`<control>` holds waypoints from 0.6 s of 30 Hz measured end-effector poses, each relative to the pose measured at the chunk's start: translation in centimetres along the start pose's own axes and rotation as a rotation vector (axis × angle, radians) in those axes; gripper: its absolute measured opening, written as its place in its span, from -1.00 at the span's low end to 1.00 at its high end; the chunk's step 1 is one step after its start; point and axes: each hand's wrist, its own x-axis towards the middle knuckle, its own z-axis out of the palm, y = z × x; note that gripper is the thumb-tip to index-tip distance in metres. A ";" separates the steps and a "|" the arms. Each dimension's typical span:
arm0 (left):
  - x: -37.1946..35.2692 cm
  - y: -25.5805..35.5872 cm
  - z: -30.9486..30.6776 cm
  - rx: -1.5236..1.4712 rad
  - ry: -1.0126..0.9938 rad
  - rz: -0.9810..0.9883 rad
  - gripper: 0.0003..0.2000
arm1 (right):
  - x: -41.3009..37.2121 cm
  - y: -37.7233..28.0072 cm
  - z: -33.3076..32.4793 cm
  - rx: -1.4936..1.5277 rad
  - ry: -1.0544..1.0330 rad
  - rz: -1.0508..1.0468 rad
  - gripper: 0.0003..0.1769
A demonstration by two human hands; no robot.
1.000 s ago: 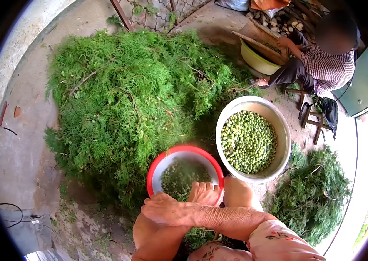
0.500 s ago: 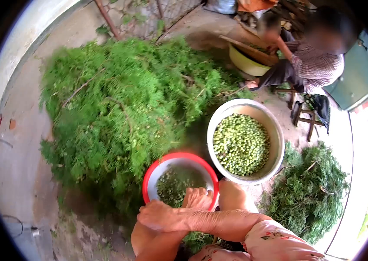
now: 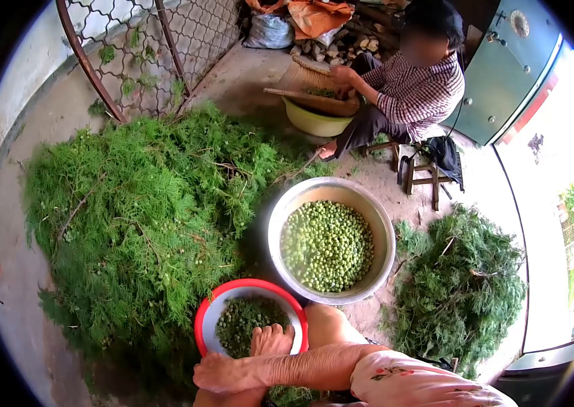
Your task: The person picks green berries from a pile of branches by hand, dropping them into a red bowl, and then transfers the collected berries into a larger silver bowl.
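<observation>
My left hand (image 3: 272,340) is over the right side of a red-rimmed bowl (image 3: 203,324), its fingers curled and what they hold hidden. Small green berries and leafy bits (image 3: 246,324) lie in that bowl. My right forearm crosses over the left one. Near the bowl's lower left edge, my right hand (image 3: 222,372) is closed, and its palm side cannot be seen. Just beyond the bowl stands a large metal basin (image 3: 385,237) holding many round green berries (image 3: 328,245).
A big heap of leafy branches (image 3: 124,224) covers the left; a smaller pile (image 3: 460,285) lies right. At the back a person (image 3: 423,88) sits with a yellow-green tub (image 3: 317,123) and woven tray. A wooden stool (image 3: 429,178) stands beside them.
The view has shifted, so the basin, bowl and heap appear lower and further left, and more of the back area shows. Both hands remain at the bowl, with my forearms still crossed.
</observation>
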 end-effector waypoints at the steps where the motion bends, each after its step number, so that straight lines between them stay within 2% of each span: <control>1: 0.0 0.0 0.1 -0.002 0.016 0.006 -0.57 | -0.1 0.1 -0.4 0.056 0.006 -0.011 -0.92; 4: 0.0 0.1 -0.2 -0.004 0.019 0.014 -0.54 | -0.1 0.1 2.7 -0.031 0.049 0.015 -0.92; 7: 0.1 0.1 -0.5 0.006 -0.035 0.019 -0.54 | -0.3 -0.7 6.3 -0.209 -0.024 0.111 -0.71; 12: -0.8 0.4 -1.3 -0.044 0.100 0.138 -0.60 | -0.7 -1.9 0.7 -0.194 0.040 0.072 -0.88; 14: -0.7 0.3 -0.7 -0.038 0.116 0.136 -0.61 | -0.2 -1.5 2.6 -0.135 0.038 0.049 -0.87; 16: -0.4 0.1 0.0 -0.004 0.127 0.121 -0.63 | 1.0 0.1 9.6 -0.019 0.008 0.020 -0.83; 18: -0.5 0.3 0.0 0.023 0.132 0.127 -0.64 | 0.5 -0.2 9.6 -0.026 -0.019 0.065 -0.85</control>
